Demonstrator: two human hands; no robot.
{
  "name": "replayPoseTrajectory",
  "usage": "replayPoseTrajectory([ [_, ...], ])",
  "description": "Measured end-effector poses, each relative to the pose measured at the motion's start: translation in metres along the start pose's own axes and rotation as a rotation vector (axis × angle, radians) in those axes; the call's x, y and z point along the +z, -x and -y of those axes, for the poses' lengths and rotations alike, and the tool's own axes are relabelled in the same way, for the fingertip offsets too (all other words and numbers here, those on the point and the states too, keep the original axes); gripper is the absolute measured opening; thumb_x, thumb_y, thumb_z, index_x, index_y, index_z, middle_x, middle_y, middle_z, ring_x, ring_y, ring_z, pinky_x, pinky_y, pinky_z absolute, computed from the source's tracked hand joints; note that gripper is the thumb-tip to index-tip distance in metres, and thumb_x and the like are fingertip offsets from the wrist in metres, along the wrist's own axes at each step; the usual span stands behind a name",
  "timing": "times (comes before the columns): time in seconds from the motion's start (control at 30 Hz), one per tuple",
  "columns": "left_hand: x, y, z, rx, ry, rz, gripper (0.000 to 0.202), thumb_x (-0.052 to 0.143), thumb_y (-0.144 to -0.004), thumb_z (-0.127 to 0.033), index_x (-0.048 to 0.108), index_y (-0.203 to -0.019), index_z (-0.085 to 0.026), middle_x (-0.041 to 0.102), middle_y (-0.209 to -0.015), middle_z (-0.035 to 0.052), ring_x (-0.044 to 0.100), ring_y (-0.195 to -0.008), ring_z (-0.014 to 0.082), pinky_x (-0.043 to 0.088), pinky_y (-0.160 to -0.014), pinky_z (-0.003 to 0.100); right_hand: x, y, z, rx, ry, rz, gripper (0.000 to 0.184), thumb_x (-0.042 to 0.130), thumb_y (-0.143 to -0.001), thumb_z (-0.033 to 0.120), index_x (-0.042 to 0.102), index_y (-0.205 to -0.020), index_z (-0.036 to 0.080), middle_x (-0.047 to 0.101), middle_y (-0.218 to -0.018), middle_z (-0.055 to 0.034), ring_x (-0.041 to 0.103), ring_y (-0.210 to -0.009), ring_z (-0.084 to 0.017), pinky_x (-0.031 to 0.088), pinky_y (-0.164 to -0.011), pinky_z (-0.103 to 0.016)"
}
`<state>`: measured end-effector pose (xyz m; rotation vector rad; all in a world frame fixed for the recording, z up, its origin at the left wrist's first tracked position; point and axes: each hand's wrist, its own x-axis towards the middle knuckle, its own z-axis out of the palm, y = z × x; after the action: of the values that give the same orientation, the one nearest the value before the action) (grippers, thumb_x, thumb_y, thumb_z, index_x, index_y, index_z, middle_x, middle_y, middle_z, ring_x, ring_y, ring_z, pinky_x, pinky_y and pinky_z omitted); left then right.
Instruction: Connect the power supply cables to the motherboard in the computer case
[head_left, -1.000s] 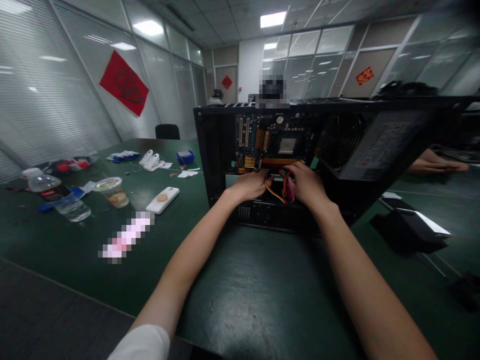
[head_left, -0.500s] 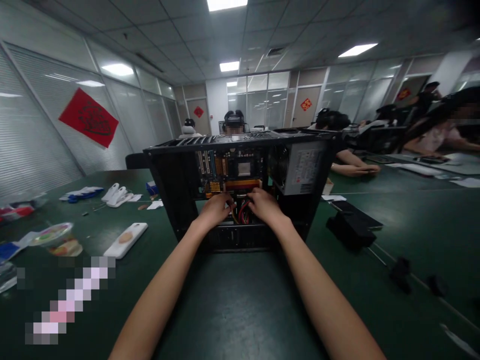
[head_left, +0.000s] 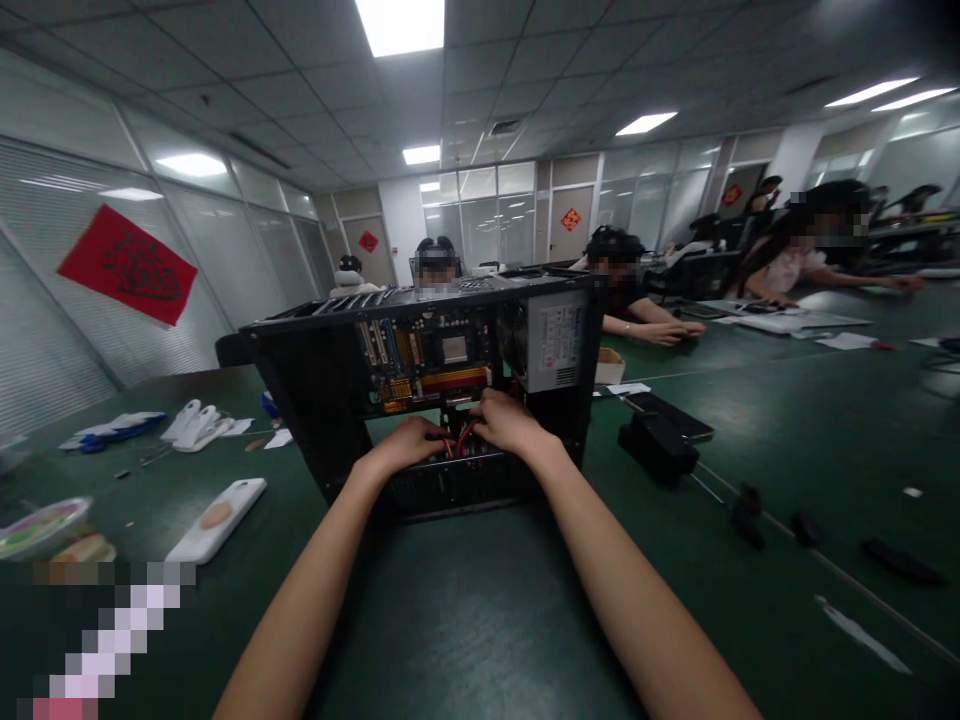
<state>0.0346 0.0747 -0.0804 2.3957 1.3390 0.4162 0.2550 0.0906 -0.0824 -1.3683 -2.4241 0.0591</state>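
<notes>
An open black computer case [head_left: 322, 420] stands on the green table [head_left: 487, 620] with its motherboard [head_left: 424, 360] and grey power supply [head_left: 555, 340] showing. Both my hands reach into its lower opening. My left hand [head_left: 405, 443] and my right hand [head_left: 506, 422] are closed around a bundle of red, yellow and black cables [head_left: 459, 440] just below the board. The fingertips are hidden among the wires.
A white phone [head_left: 217, 518] lies left of the case, with white gloves [head_left: 199, 425] and small parts farther back. A black box [head_left: 656, 445] and dark pieces lie to the right. Other people sit at work behind the case and along the right side.
The view has risen and pulled back, so the case looks smaller and more of the room and people shows. My hands stay on the cables, slightly lower in the case.
</notes>
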Motion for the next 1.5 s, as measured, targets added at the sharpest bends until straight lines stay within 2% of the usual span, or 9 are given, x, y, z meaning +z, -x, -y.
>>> replayPoseTrajectory([
  [0.2, 0.000, 0.001, 0.000, 0.066, -0.103, -0.049, 0.042, 0.047, -0.095, -0.040, 0.064, -0.129, -0.020, 0.069, -0.122, 0.0082, 0.065, -0.109, 0.0261, 0.047, -0.092, 0.032, -0.003, 0.009, -0.003, 0.045, -0.021, 0.041, 0.029, 0.050, -0.094, 0.031, 0.070, -0.110, 0.018, 0.070, -0.103, -0.0107, 0.065, -0.097, -0.022, 0.047, -0.079, -0.027],
  [0.43, 0.004, 0.000, 0.000, 0.065, -0.319, -0.208, 0.057, 0.033, -0.101, -0.038, 0.036, -0.151, -0.012, 0.047, -0.147, 0.0182, 0.048, -0.134, 0.0270, 0.040, -0.107, 0.037, 0.000, 0.009, 0.006, 0.011, 0.080, -0.161, 0.028, 0.046, -0.095, 0.025, 0.066, -0.112, 0.015, 0.056, -0.124, -0.0137, 0.053, -0.115, -0.024, 0.044, -0.095, -0.031],
  [0.6, 0.000, 0.005, -0.006, 0.068, -0.379, -0.232, 0.047, 0.041, -0.098, -0.033, 0.051, -0.141, -0.016, 0.060, -0.133, 0.0147, 0.057, -0.123, 0.0265, 0.044, -0.101, 0.033, 0.000, 0.010, 0.004, 0.003, 0.051, -0.094, 0.029, 0.044, -0.095, 0.022, 0.063, -0.117, 0.015, 0.062, -0.117, -0.0125, 0.058, -0.109, -0.024, 0.044, -0.091, -0.030],
  [0.73, -0.003, 0.007, -0.009, 0.059, -0.428, -0.253, 0.044, 0.044, -0.097, -0.030, 0.052, -0.139, -0.018, 0.062, -0.131, 0.0131, 0.059, -0.120, 0.0264, 0.045, -0.098, 0.033, -0.001, 0.010, 0.005, 0.018, 0.052, -0.089, 0.042, 0.046, -0.094, 0.024, 0.052, -0.135, 0.023, 0.064, -0.120, -0.0107, 0.063, -0.105, -0.024, 0.047, -0.082, -0.030],
  [0.87, -0.003, -0.003, -0.016, 0.014, -0.611, -0.268, 0.044, 0.040, -0.099, -0.031, 0.049, -0.140, -0.015, 0.062, -0.129, 0.0165, 0.060, -0.117, 0.0288, 0.047, -0.093, 0.035, -0.001, 0.008, 0.004, 0.083, 0.024, -0.119, 0.037, 0.044, -0.094, 0.024, 0.060, -0.128, 0.025, 0.067, -0.118, -0.0093, 0.064, -0.105, -0.024, 0.047, -0.080, -0.030],
  [1.0, -0.009, -0.021, -0.026, -0.005, -0.774, -0.187, 0.034, 0.043, -0.099, -0.033, 0.060, -0.125, -0.021, 0.069, -0.113, 0.0124, 0.066, -0.101, 0.0279, 0.049, -0.080, 0.033, 0.003, 0.005, -0.002, 0.185, -0.029, -0.114, 0.038, 0.045, -0.093, 0.025, 0.061, -0.127, 0.024, 0.068, -0.121, -0.0086, 0.064, -0.108, -0.024, 0.049, -0.083, -0.030],
  [1.13, -0.013, -0.033, -0.026, -0.058, -0.825, -0.177, 0.032, 0.047, -0.097, -0.035, 0.063, -0.121, -0.023, 0.070, -0.111, 0.0094, 0.067, -0.099, 0.0278, 0.049, -0.074, 0.033, 0.006, 0.001, -0.006, 0.229, -0.083, -0.113, 0.039, 0.046, -0.092, 0.027, 0.061, -0.128, 0.026, 0.069, -0.121, -0.0053, 0.065, -0.109, -0.022, 0.049, -0.086, -0.030],
  [1.3, -0.006, -0.032, -0.016, -0.037, -0.755, -0.251, 0.029, 0.051, -0.096, -0.039, 0.066, -0.117, -0.025, 0.070, -0.108, 0.0063, 0.067, -0.096, 0.0237, 0.048, -0.075, 0.029, 0.007, -0.003, -0.008, 0.244, -0.116, -0.095, 0.039, 0.048, -0.090, 0.027, 0.064, -0.126, 0.027, 0.070, -0.121, -0.0056, 0.066, -0.109, -0.024, 0.050, -0.087, -0.031],
  [1.5, -0.001, -0.033, -0.009, -0.077, -0.773, -0.180, 0.026, 0.045, -0.099, -0.027, 0.065, -0.113, -0.019, 0.069, -0.104, 0.0099, 0.067, -0.097, 0.0249, 0.050, -0.081, 0.033, 0.011, -0.007, -0.013, 0.277, -0.163, -0.069, 0.041, 0.050, -0.090, 0.030, 0.063, -0.128, 0.027, 0.069, -0.122, -0.0053, 0.066, -0.109, -0.024, 0.051, -0.088, -0.032],
])
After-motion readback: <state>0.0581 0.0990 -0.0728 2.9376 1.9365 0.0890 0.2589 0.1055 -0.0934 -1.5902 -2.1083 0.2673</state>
